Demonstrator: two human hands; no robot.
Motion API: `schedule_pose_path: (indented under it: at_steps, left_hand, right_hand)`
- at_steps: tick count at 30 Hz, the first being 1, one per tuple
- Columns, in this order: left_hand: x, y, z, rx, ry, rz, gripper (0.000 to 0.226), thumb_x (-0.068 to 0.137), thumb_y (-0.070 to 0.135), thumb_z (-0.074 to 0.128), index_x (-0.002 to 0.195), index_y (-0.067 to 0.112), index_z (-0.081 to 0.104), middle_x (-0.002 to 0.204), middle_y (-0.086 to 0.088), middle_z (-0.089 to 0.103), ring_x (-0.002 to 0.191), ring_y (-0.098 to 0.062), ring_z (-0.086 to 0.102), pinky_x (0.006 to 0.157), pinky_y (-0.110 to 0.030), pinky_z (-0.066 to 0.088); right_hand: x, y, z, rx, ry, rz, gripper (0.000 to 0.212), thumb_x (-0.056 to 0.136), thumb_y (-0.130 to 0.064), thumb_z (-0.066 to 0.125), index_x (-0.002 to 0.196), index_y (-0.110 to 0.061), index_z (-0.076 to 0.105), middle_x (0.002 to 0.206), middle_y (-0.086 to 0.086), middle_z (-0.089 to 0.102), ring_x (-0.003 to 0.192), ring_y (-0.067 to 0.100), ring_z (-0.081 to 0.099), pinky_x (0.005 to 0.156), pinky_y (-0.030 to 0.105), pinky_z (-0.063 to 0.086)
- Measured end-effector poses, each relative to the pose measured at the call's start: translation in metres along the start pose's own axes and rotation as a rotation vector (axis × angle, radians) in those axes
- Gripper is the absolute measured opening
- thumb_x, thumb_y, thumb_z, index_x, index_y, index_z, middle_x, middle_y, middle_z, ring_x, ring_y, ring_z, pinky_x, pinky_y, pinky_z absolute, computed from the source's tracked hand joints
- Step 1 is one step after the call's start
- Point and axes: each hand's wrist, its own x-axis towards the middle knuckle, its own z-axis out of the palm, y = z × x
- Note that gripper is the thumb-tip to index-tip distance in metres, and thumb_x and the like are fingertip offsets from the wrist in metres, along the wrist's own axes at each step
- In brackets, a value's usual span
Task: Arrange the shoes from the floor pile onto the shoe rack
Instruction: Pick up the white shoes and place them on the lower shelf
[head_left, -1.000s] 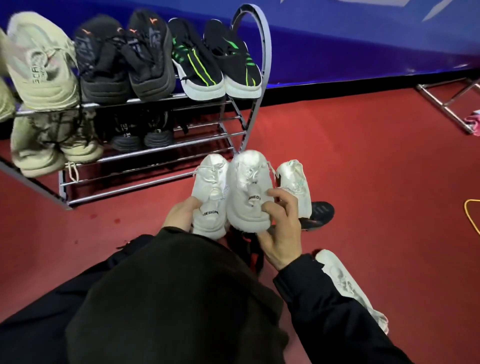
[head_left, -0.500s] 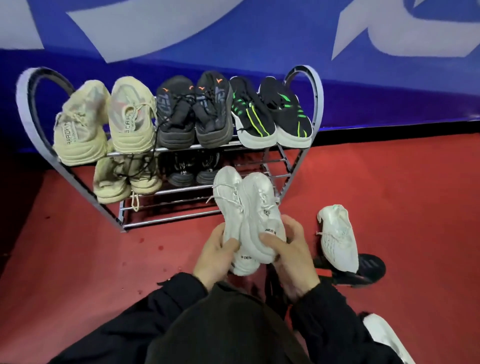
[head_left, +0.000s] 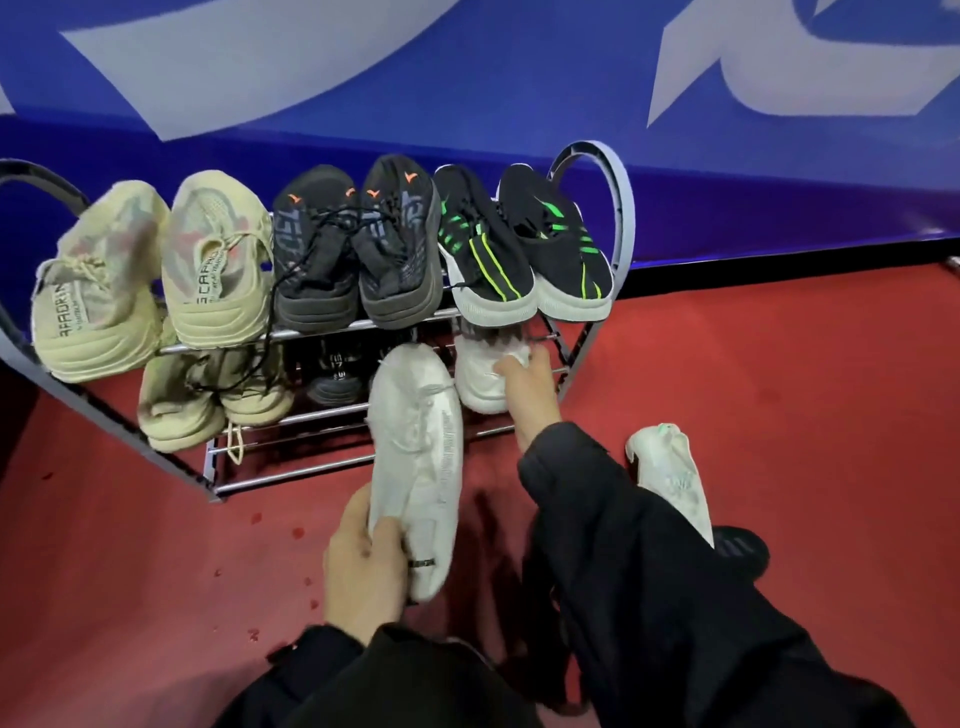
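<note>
Head view: pale white shoe (head_left: 415, 457), laced, side lettering blurred.

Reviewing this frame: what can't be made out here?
- Head view: the white shoe under the right hand; the top tier and hand hide most of it.
- Black shoes on the lower tier: shadowed, details unreadable.
- Dark shoe on the floor: mostly behind the right sleeve.
- Shoe rack: left end cut off.

Light: we see even, fairly dim indoor light with no clear source.
Shadows: soft and dark under the rack (head_left: 332, 415) and the sleeves (head_left: 649, 571).
Glare: pale sheen on the white shoe (head_left: 415, 457).
Blur: we find detail smeared and soft throughout.
Edges: wide-angle bending curves the wall (head_left: 519, 78).
</note>
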Motion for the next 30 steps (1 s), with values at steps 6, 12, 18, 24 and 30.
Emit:
schedule_pose_path:
  at_steps: [6, 12, 18, 24, 30]
  left_hand:
    - [0.008, 0.001, -0.012, -0.033, 0.184, 0.049, 0.047, 0.078, 0.04, 0.042, 0.121, 0.03, 0.058, 0.1, 0.014, 0.067, 0.091, -0.009, 0.061, 0.071, -0.025, 0.042]
    - [0.014, -0.003, -0.011, -0.041, 0.08, 0.08, 0.047, 0.08, 0.033, 0.043, 0.122, 0.021, 0.062, 0.1, 0.015, 0.07, 0.088, 0.004, 0.062, 0.07, -0.022, 0.043]
    - [0.022, 0.004, 0.003, -0.059, -0.16, 0.095, 0.04, 0.081, 0.023, 0.041, 0.114, 0.024, 0.065, 0.089, 0.02, 0.072, 0.077, -0.006, 0.063, 0.065, -0.02, 0.047]
    - [0.034, 0.03, 0.051, -0.138, -0.317, 0.099, 0.041, 0.088, 0.023, 0.04, 0.122, 0.03, 0.061, 0.112, 0.007, 0.072, 0.104, -0.018, 0.067, 0.093, -0.045, 0.054]
    - [0.063, 0.048, 0.089, 0.197, -0.534, 0.191, 0.055, 0.098, 0.056, 0.036, 0.145, 0.03, 0.046, 0.141, 0.01, 0.049, 0.136, -0.012, 0.045, 0.117, -0.041, 0.034]
  right_hand:
    - [0.043, 0.013, 0.06, -0.368, 0.008, 0.025, 0.036, 0.096, -0.022, 0.049, 0.115, 0.004, 0.065, 0.122, 0.021, 0.065, 0.113, 0.034, 0.058, 0.102, 0.039, 0.039]
    - [0.061, 0.032, 0.04, -1.116, -0.117, -0.193, 0.037, 0.102, -0.028, 0.037, 0.128, -0.019, 0.062, 0.129, 0.014, 0.06, 0.126, 0.04, 0.052, 0.112, 0.048, 0.03]
    - [0.001, 0.013, -0.007, -0.296, -0.03, -0.217, 0.032, 0.099, -0.046, 0.048, 0.116, -0.022, 0.062, 0.113, -0.008, 0.067, 0.115, 0.016, 0.061, 0.108, 0.041, 0.043]
    - [-0.12, 0.044, -0.062, -0.138, -0.254, -0.124, 0.036, 0.1, -0.051, 0.051, 0.132, -0.034, 0.054, 0.12, -0.006, 0.071, 0.108, 0.018, 0.069, 0.1, 0.046, 0.054]
    - [-0.086, 0.033, -0.07, 0.059, -0.071, -0.024, 0.028, 0.108, -0.026, 0.042, 0.134, -0.02, 0.052, 0.074, 0.009, 0.07, 0.044, 0.022, 0.055, 0.04, 0.026, 0.042]
